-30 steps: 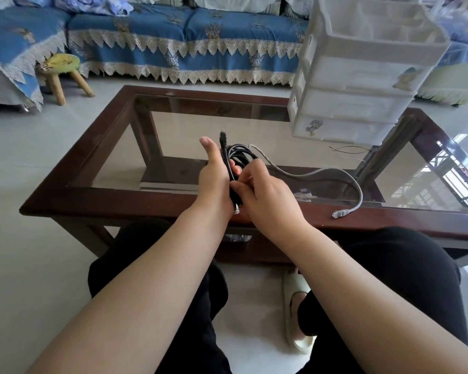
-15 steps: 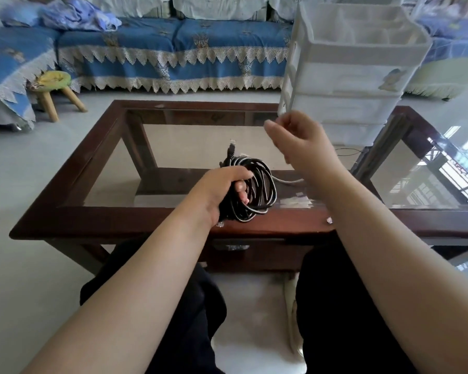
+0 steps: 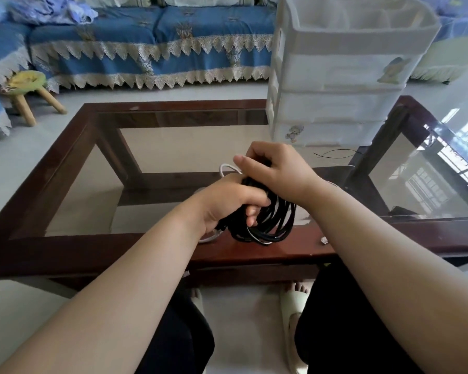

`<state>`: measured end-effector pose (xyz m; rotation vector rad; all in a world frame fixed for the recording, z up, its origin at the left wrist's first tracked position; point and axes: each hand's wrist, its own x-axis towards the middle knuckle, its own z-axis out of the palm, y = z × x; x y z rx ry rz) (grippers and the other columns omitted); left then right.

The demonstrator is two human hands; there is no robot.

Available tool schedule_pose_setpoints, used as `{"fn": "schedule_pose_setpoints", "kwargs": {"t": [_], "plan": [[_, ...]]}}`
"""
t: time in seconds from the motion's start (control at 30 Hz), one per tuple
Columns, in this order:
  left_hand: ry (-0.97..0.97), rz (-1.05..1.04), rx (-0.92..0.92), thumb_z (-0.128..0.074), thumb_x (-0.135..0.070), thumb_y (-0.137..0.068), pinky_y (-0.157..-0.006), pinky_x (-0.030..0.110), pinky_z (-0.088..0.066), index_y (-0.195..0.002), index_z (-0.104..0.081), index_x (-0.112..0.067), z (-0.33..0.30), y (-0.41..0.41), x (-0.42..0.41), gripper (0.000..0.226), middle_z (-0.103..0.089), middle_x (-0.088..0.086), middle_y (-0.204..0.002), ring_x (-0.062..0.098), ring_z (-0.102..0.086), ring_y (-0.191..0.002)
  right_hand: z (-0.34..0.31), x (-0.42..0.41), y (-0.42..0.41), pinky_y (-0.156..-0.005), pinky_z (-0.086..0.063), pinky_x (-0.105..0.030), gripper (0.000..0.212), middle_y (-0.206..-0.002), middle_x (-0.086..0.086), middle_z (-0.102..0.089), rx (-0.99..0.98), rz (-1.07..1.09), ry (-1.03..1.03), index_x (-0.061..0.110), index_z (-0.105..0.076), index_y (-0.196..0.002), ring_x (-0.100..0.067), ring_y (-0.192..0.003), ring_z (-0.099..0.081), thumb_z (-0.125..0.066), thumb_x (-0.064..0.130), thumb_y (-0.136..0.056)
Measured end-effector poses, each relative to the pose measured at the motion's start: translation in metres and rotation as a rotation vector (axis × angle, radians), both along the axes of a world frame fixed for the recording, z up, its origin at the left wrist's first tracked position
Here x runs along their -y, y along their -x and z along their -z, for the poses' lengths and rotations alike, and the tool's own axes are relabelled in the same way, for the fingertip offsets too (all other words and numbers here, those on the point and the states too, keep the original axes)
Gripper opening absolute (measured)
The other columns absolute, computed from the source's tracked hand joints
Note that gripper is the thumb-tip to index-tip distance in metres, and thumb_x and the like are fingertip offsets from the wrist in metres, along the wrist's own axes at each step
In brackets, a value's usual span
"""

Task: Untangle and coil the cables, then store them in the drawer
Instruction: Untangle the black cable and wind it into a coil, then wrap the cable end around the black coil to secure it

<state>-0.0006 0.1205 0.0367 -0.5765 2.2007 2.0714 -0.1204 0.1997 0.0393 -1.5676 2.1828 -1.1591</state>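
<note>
A coil of black cable [image 3: 270, 225] hangs over the near wooden rim of the glass coffee table [image 3: 92, 249]. My left hand [image 3: 227, 203] is closed around the coil's left side. Just above it, my right hand [image 3: 276, 171] is closed on the top of the same bundle. A thin white cable [image 3: 226, 167] loops out behind my hands, and its far part is hidden by them. The white plastic drawer unit [image 3: 333, 85] stands at the back right of the table, its drawers closed.
A thin black wire [image 3: 333, 154] lies on the glass in front of the drawer unit. A small clear plug [image 3: 324, 241] rests on the near rim. A blue sofa [image 3: 152, 41] and a small stool [image 3: 27, 87] stand beyond the table.
My right hand has come down from in front of the drawer unit onto the top of the coil. The left hand keeps its hold on the bundle.
</note>
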Motion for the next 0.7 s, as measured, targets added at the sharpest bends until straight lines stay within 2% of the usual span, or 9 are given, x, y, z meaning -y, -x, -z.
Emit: {"fn": "schedule_pose_setpoints", "kwargs": {"t": [0.07,0.17,0.23,0.33,0.47,0.53,0.63,0.67,0.7], "plan": [[-0.009,-0.038,-0.011,-0.053,0.001,-0.088,-0.072,0.038,-0.046,-0.061,-0.049,-0.007,0.002,0.011,0.002,0.028,-0.045,0.0,-0.044,0.014,-0.048,-0.043,-0.001,0.004,0.009,-0.053,-0.037,-0.025,0.037,-0.052,0.008,-0.048,-0.056,0.057,0.004,0.023,-0.05,-0.063,-0.007,-0.052,-0.044,-0.055,0.048,-0.09],[-0.012,-0.114,-0.029,-0.055,-0.001,-0.088,-0.077,0.042,-0.051,-0.048,-0.053,-0.014,0.003,0.028,0.001,0.042,-0.047,0.001,-0.045,0.015,-0.05,-0.044,-0.001,0.009,0.025,-0.054,-0.039,-0.03,0.039,-0.05,0.006,-0.045,-0.111,0.119,0.002,0.024,-0.047,-0.061,-0.009,-0.051,-0.043,-0.053,0.05,-0.09],[0.015,-0.135,-0.051,-0.055,-0.001,-0.088,-0.08,0.041,-0.056,-0.052,-0.052,-0.01,0.004,0.037,0.0,0.038,-0.048,0.002,-0.046,0.015,-0.051,-0.045,-0.001,0.011,0.034,-0.053,-0.039,-0.031,0.041,-0.049,0.006,-0.043,-0.139,0.131,0.025,0.026,-0.042,-0.058,-0.01,-0.051,-0.042,-0.053,0.048,-0.09],[0.083,-0.157,-0.079,-0.055,-0.001,-0.087,-0.075,0.033,-0.057,-0.057,-0.051,-0.004,0.004,0.047,-0.002,0.031,-0.05,0.005,-0.048,0.016,-0.054,-0.048,-0.003,0.011,0.044,-0.051,-0.037,-0.031,0.043,-0.047,0.007,-0.039,-0.164,0.126,0.067,0.027,-0.037,-0.055,-0.012,-0.049,-0.04,-0.053,0.044,-0.092],[0.121,-0.23,-0.063,-0.056,-0.002,-0.084,-0.073,0.036,-0.054,-0.06,-0.052,-0.004,0.007,0.055,-0.004,0.025,-0.05,0.006,-0.049,0.016,-0.056,-0.048,0.001,0.015,0.052,-0.051,-0.034,-0.031,0.045,-0.047,0.006,-0.038,-0.157,0.114,0.03,0.025,-0.038,-0.054,-0.011,-0.048,-0.037,-0.053,0.044,-0.093],[0.13,-0.249,-0.039,-0.056,-0.003,-0.084,-0.074,0.039,-0.054,-0.063,-0.054,-0.004,0.009,0.058,-0.002,0.021,-0.048,0.006,-0.05,0.016,-0.055,-0.045,0.004,0.018,0.053,-0.054,-0.037,-0.033,0.05,-0.05,0.002,-0.046,-0.037,0.114,0.028,0.017,-0.047,-0.055,-0.011,-0.05,-0.041,-0.05,0.05,-0.092],[0.123,-0.289,-0.016,-0.056,-0.003,-0.083,-0.071,0.039,-0.051,-0.06,-0.051,-0.008,0.012,0.061,-0.001,0.024,-0.047,0.004,-0.047,0.018,-0.052,-0.042,0.009,0.019,0.07,-0.066,-0.048,-0.027,0.052,-0.064,-0.001,-0.063,0.377,0.2,0.075,0.013,-0.065,-0.069,-0.008,-0.061,-0.056,-0.042,0.051,-0.096],[0.098,-0.307,-0.008,-0.055,-0.002,-0.084,-0.071,0.038,-0.05,-0.061,-0.05,-0.01,0.012,0.062,-0.001,0.024,-0.047,0.002,-0.045,0.017,-0.051,-0.041,0.014,0.019,0.084,-0.07,-0.049,-0.026,0.046,-0.068,0.001,-0.065,0.402,0.282,0.092,0.015,-0.066,-0.074,-0.009,-0.065,-0.059,-0.042,0.046,-0.098],[0.074,-0.322,0.0,-0.055,-0.002,-0.085,-0.072,0.038,-0.05,-0.063,-0.05,-0.011,0.013,0.063,0.0,0.024,-0.046,0.0,-0.044,0.016,-0.049,-0.04,0.021,0.016,0.102,-0.072,-0.05,-0.028,0.038,-0.074,0.001,-0.067,0.336,0.402,0.063,0.017,-0.066,-0.078,-0.013,-0.071,-0.062,-0.044,0.042,-0.098]]}}
